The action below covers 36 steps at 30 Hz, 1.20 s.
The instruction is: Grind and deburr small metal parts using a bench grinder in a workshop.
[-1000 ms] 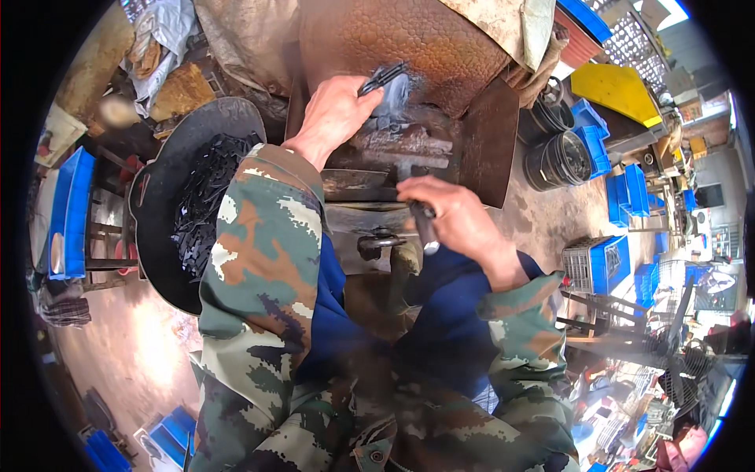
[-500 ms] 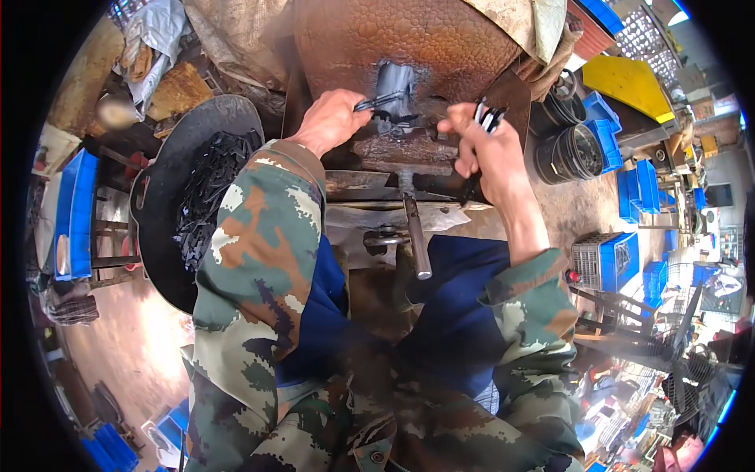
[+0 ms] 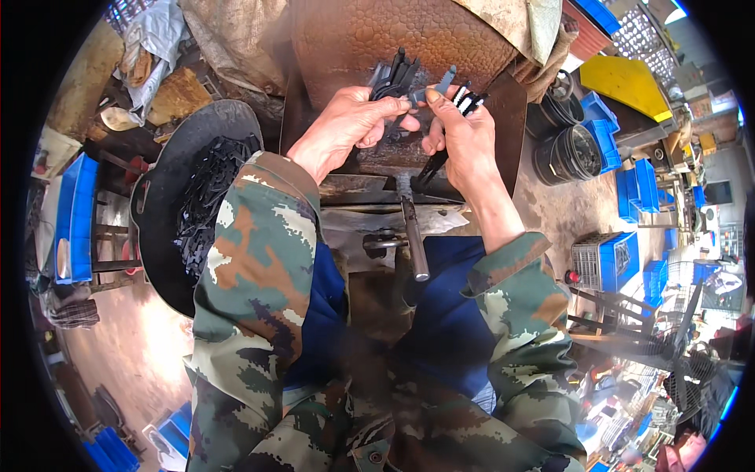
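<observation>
My left hand (image 3: 346, 130) closes around several dark, flat metal pieces (image 3: 399, 75) that stick up past its fingers. Close beside it, my right hand (image 3: 470, 145) grips a bundle of similar dark strips (image 3: 469, 102), whose ends jut out above and below the fist. A greyer metal piece (image 3: 445, 81) stands up between the two hands, touching the right thumb; the left fingertips are at its lower end. Both hands are over the worn metal work spot in front of a brown, crackle-surfaced machine guard (image 3: 354, 39). The fingers hide the pieces' lower parts.
A black pan (image 3: 157, 236) heaped with dark metal pieces (image 3: 206, 204) stands to the left. A metal rod handle (image 3: 414, 236) points toward me below the hands. To the right are black buckets (image 3: 566, 153), blue bins (image 3: 602, 134) and a crate (image 3: 602, 263).
My left hand has moved right and now holds several pieces instead of one thin dark piece at the work spot. My right hand has shifted left, bringing the hands together.
</observation>
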Motion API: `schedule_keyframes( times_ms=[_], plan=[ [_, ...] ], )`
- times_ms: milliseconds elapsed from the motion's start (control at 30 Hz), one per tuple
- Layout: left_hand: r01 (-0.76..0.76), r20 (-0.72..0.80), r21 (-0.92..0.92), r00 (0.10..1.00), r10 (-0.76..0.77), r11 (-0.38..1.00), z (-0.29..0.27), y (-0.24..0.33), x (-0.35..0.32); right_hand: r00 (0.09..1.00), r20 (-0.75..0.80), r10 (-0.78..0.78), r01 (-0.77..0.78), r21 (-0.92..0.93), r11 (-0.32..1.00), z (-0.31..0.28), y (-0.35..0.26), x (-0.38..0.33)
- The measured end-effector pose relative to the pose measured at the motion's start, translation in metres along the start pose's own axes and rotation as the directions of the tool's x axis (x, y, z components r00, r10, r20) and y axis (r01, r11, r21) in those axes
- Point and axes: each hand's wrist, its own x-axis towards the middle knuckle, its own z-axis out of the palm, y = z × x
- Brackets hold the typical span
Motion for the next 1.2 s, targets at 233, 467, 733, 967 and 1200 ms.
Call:
schedule_keyframes(
  times_ms=[233,467,733,967,1200],
  plan=[
    [0.069,-0.084,0.037,0.994,-0.065,0.997,-0.041,-0.015,0.017,1.0,-0.009,0.03,-0.03,0.06,0.998,-0.013,-0.002,0.0],
    [0.168,-0.13,0.47,0.984,-0.12,0.867,-0.06,-0.053,0.043,0.988,0.0,0.155,-0.153,0.155,0.976,-0.035,-0.006,-0.003],
    [-0.022,0.051,0.627,0.999,-0.013,0.779,-0.057,-0.06,0.04,0.952,-0.047,0.304,-0.263,0.387,0.884,-0.06,-0.002,-0.004],
    [-0.295,0.209,0.843,0.95,0.231,0.451,-0.043,-0.044,0.031,0.964,-0.001,0.266,-0.257,0.248,0.934,-0.059,-0.009,-0.015],
    [-0.013,-0.062,0.914,0.983,0.171,0.406,-0.046,-0.031,0.018,0.954,0.081,0.289,-0.259,-0.266,0.929,-0.04,-0.011,-0.053]
  ],
)
